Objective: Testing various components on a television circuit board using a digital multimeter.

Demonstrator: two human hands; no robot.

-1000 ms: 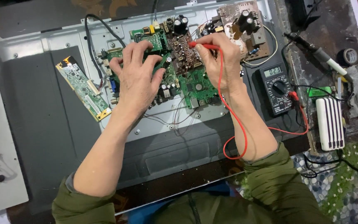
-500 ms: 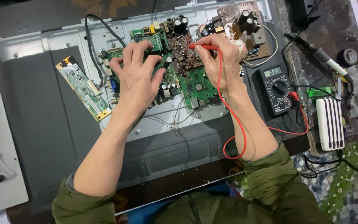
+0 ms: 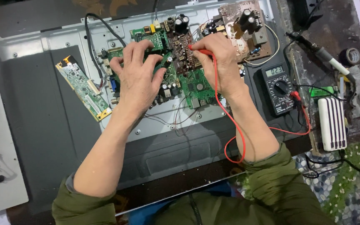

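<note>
Below, grey panel back [image 3: 42,125] apparently bears green board [image 3: 196,85].

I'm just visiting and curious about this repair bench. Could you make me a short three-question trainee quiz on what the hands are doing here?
1. True or false: the right hand holds a red probe against the green circuit board.
2. Which lies right of that board? A) a black multimeter B) a hammer C) a blue kettle
3. Fill in: the left hand rests on the ____ board.

Key:
1. True; its red lead loops back past the wrist toward the meter.
2. A
3. green circuit
</note>
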